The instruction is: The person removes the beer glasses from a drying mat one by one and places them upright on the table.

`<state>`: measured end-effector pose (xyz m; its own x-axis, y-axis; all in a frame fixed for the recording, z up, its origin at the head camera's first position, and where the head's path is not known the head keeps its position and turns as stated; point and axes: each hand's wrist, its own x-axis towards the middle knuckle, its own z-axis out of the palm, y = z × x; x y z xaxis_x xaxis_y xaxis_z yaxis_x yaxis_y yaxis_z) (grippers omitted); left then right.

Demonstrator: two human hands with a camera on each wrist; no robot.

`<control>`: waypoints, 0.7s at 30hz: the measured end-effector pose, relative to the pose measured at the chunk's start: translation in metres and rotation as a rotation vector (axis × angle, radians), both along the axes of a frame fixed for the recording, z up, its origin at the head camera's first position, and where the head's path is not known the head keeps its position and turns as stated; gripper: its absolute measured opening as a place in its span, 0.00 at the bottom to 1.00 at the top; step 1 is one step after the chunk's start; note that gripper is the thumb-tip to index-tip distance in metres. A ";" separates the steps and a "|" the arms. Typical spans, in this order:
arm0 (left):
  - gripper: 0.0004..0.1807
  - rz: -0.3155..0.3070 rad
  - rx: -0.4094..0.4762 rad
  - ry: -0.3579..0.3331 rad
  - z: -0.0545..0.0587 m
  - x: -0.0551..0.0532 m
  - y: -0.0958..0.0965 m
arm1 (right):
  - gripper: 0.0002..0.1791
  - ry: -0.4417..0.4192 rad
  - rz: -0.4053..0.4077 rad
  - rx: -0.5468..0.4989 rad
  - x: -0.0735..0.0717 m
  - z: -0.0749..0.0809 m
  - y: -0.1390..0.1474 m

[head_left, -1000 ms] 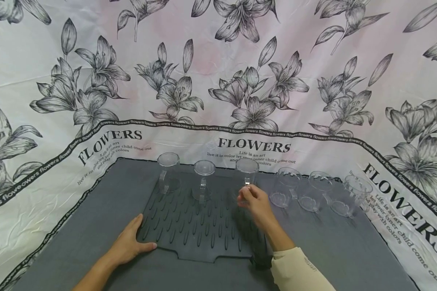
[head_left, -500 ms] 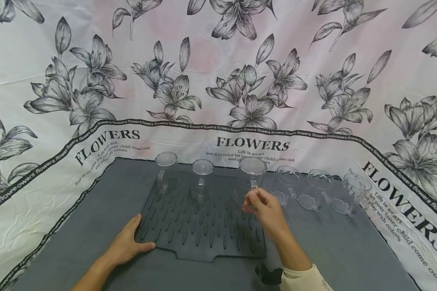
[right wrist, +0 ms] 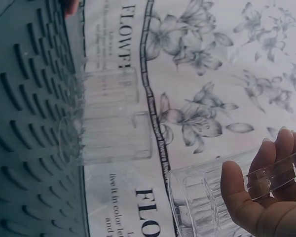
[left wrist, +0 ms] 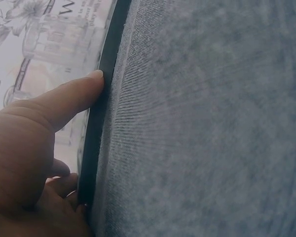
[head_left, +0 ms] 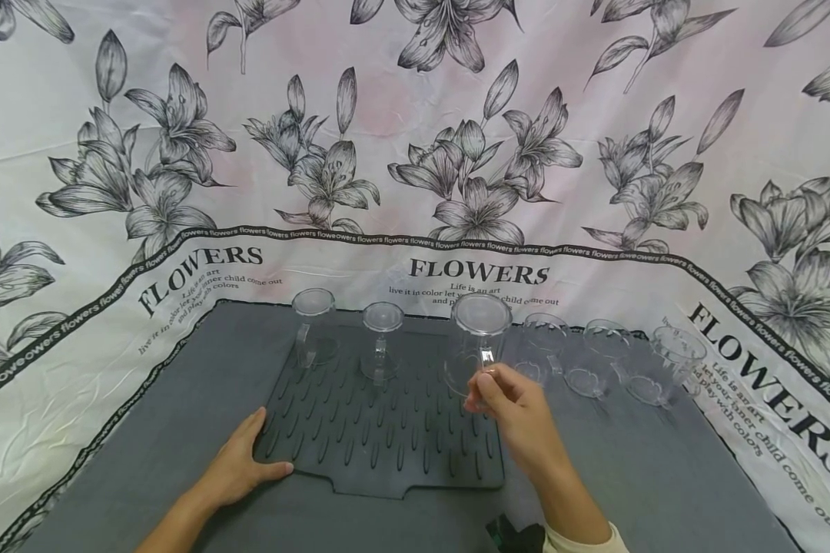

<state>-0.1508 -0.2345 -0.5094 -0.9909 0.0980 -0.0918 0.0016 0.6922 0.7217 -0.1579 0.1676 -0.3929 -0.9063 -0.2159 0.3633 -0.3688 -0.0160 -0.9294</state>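
Floral fabric (head_left: 360,46) backs the grey counter (head_left: 145,407). Fingers spread, the left hand (head_left: 231,465) touches the ridged mat (head_left: 370,480); the right hand (head_left: 522,418), fingers narrow, pinches the handle (head_left: 487,356) of a clear mug (head_left: 469,344) (upside down) above the mat.

A pale backdrop cloth (head_left: 387,173) printed with black line-drawn flowers borders the rear and both sides of the grey surface (head_left: 187,384), its narrow dark band (head_left: 415,242) running above bold "FLOWERS" lettering (head_left: 479,270).
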 end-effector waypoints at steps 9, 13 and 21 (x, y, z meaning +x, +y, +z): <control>0.64 -0.001 -0.007 0.011 -0.001 -0.001 0.000 | 0.12 0.064 -0.004 0.022 0.012 0.013 0.001; 0.64 0.000 -0.019 0.003 0.000 -0.001 0.000 | 0.10 0.121 0.001 0.020 0.016 0.017 0.002; 0.65 0.005 -0.031 -0.002 0.002 -0.001 0.002 | 0.07 0.234 -0.090 0.023 0.022 0.024 0.007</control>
